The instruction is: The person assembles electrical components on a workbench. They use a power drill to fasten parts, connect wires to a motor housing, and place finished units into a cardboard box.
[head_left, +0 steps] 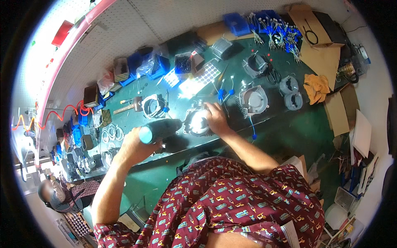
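Teal casing showed on the round-ended power tool with a dark nose (149,135), held in the left hand (138,149), whose fingers were wrapped around its handle. The right hand (217,120) lay on the right side of a bright grey, ribbed metal housing (197,122), fingers bent over it; whether they gripped the housing or only steadied it, I could not tell. The housing sat on the green worktop (291,68), close to the near edge, with the tool's nose just to its left. Contact between the two could not be made out.

The step in hand looked like bringing the tool to bear on the steadied housing. Any further move seemed to call for a firm right hand and careful aim at the part's left side.

Only a narrow strip of worktop lay between housing and near edge, so a slip toward the body looked the likeliest risk. On the left, a grey ring-shaped metal housing (154,106) and a wooden-handled mallet (128,106) limited sideways travel. Blue-banded cables (223,94) crowded the far right, and a round grey finned housing (254,100) stood beyond the right hand. Lifting upward appeared the freest path.
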`<move>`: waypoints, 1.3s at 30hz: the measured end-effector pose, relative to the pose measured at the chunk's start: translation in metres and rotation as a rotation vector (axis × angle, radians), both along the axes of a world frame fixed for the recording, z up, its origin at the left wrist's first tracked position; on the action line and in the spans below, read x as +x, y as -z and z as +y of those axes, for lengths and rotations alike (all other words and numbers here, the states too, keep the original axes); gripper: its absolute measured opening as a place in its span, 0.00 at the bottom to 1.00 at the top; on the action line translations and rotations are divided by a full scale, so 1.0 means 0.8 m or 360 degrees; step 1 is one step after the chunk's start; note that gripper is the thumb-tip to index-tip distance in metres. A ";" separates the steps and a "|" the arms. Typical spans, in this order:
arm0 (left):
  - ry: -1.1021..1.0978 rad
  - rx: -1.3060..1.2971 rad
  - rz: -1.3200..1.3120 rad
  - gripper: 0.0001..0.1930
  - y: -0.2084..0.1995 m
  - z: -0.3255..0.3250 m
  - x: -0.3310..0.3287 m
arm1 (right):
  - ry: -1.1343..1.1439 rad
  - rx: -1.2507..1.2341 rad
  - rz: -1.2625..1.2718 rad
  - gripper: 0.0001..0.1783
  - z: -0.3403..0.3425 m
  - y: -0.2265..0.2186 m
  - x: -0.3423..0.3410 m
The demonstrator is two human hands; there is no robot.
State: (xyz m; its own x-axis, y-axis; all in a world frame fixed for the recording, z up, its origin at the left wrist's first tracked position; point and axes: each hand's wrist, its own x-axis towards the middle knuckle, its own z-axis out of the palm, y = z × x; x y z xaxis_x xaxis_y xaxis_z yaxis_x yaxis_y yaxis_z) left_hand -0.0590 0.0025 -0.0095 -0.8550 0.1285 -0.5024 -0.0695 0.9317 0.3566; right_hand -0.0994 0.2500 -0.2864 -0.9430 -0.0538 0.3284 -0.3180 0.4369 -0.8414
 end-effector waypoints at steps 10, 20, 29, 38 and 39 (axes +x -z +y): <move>0.0176 -0.0331 -0.0041 0.16 -0.019 0.022 -0.033 | -0.0140 0.0527 0.0382 0.16 0.004 0.003 -0.005; 0.0060 -0.0131 0.0065 0.15 -0.005 0.001 -0.008 | 0.0001 -0.0065 -0.0256 0.20 0.003 -0.011 -0.001; -0.0214 0.0562 0.0162 0.16 -0.027 -0.001 0.027 | 0.0023 -0.0474 -0.0263 0.19 0.034 -0.080 -0.026; -0.0376 0.0470 0.0058 0.15 -0.044 0.005 0.048 | -0.0552 -0.1280 -0.1494 0.15 0.062 -0.094 -0.043; -0.0375 0.0496 0.0055 0.15 -0.038 0.004 0.050 | -0.0325 -0.1018 -0.1352 0.12 0.063 -0.094 -0.043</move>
